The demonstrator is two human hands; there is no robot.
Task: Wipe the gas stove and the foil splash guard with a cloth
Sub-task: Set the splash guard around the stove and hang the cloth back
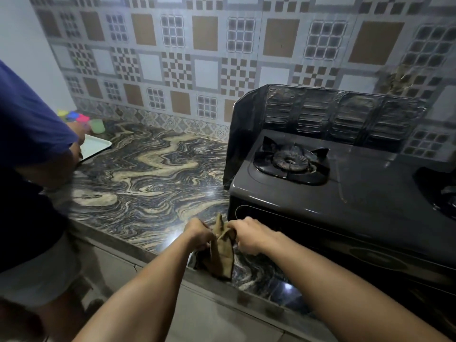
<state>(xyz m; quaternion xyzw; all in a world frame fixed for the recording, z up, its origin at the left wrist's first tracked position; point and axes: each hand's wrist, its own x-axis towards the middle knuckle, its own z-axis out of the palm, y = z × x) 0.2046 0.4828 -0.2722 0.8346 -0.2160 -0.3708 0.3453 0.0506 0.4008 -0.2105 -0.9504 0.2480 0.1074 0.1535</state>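
A dark gas stove (357,193) stands on the right of the marbled counter, with one burner (292,160) in full view and a second cut off at the right edge. A dark foil splash guard (328,114) wraps its back and left side. A brown cloth (222,253) hangs between my hands, just above the counter's front edge by the stove's front left corner. My left hand (198,234) grips its left part. My right hand (248,234) pinches its top right part.
Another person in a blue shirt (29,134) stands at the left, a hand by a white tray (95,145). Coloured cups (82,120) sit behind the tray. The marbled counter (148,174) stretches between tray and stove, below a patterned tile wall (197,58).
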